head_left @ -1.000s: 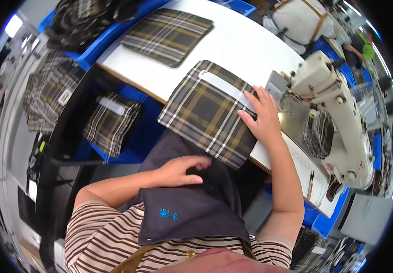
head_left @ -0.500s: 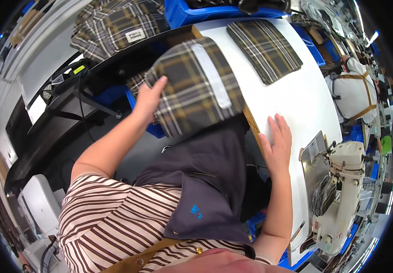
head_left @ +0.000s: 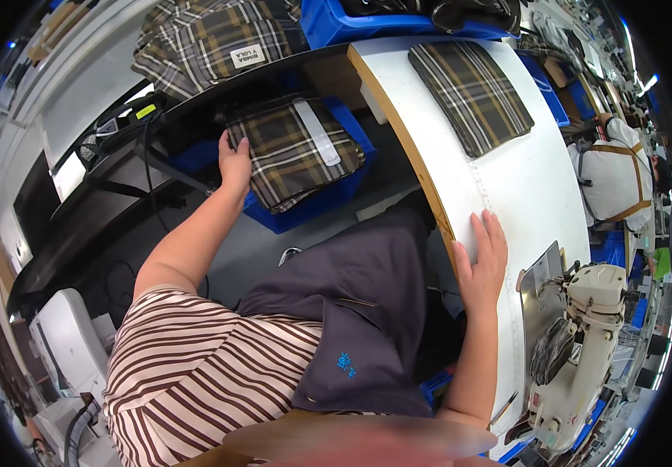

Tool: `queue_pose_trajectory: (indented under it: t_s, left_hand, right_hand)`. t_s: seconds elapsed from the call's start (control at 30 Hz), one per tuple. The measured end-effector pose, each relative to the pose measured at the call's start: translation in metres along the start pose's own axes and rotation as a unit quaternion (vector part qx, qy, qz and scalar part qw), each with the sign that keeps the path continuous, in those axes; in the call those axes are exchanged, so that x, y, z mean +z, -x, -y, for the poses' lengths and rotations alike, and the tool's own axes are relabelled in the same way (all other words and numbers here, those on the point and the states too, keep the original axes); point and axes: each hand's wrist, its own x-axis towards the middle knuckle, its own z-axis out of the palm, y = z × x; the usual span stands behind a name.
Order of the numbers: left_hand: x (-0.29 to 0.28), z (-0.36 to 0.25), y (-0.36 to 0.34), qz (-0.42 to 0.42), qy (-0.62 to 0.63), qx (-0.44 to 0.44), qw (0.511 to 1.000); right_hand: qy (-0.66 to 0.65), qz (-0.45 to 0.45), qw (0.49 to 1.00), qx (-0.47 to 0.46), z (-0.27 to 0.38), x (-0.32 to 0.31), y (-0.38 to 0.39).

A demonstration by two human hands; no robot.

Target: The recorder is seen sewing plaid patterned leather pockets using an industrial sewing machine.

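Observation:
My left hand (head_left: 235,165) grips the near-left edge of a dark plaid fabric piece (head_left: 281,148), with the thumb on top and the other fingers mostly hidden. A pale grey strip (head_left: 317,134) lies across this piece. Beneath it is a blue bin (head_left: 277,221), lower than the table; I cannot tell whether the fabric rests fully in it. My right hand (head_left: 485,268) lies on the white table (head_left: 460,183) near its edge, fingers stretched out and holding nothing. Beyond that hand, a stack of plaid fabric pieces (head_left: 472,97) lies on the table.
A sewing machine (head_left: 597,311) stands at the right. A blue crate (head_left: 324,27) sits at the table's far end. Left of it lies a heap of plaid fabric (head_left: 204,50) with a white label. Farther right, a person in a white garment (head_left: 612,175) is nearby.
My left hand has carried the plaid fabric piece left and down, away from the table's edge to over the blue bin. My right hand has stayed on the table.

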Motion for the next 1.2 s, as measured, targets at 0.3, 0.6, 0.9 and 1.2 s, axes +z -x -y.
queue_pose_trajectory:
  t_s: [0.3, 0.6, 0.9, 1.2]
  left_hand:
    - [-0.012, -0.031, 0.023, -0.038, -0.159, -0.044, 0.986]
    - [0.134, -0.177, 0.057, 0.234, -0.183, 0.499, 0.814]
    - [0.312, -0.252, 0.095, 0.435, -0.384, 0.632, 0.514]
    - [0.331, -0.258, 0.083, 0.522, -0.347, 0.416, 0.659]
  right_hand:
    - [-0.020, -0.020, 1.000, -0.012, -0.002, 0.001, 0.001]
    - [-0.029, -0.049, 0.998, -0.018, -0.005, 0.003, 0.005]
    - [-0.077, -0.074, 0.994, -0.010, -0.005, 0.001, 0.005]
    - [-0.074, -0.087, 0.993, 0.009, -0.005, -0.003, 0.002]
